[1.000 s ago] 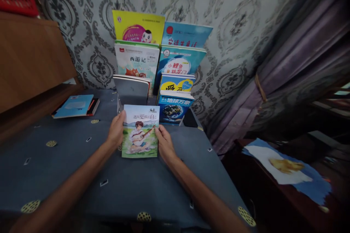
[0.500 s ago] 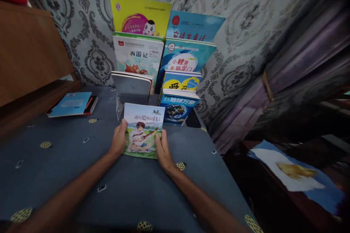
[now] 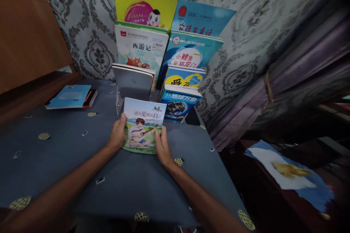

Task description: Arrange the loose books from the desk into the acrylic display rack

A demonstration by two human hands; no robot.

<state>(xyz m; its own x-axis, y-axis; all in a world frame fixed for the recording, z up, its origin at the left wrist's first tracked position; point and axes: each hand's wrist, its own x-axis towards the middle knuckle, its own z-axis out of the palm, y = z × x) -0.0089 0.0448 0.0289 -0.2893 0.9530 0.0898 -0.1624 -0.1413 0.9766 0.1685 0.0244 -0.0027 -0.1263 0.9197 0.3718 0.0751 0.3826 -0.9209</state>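
Observation:
A thin paperback book with a guitar player on its cover is held upright and tilted back, front side toward me. My left hand grips its left edge. On the right edge, my right hand has its thumb over the cover, the fingers behind. Just beyond stands a clear stepped rack with books in two columns. A dark grey book is at the front of its left column, and a blue book with a globe is at the front of the right one.
A blue book lies on a darker one at the table's left. A black flat object is beside the rack. The blue patterned cloth covers the table. A wooden cabinet borders the left; a purple curtain hangs right.
The view has shifted slightly, so the rack's books appear higher. Both hands keep their hold on the guitar-cover book, which stays in front of the rack.

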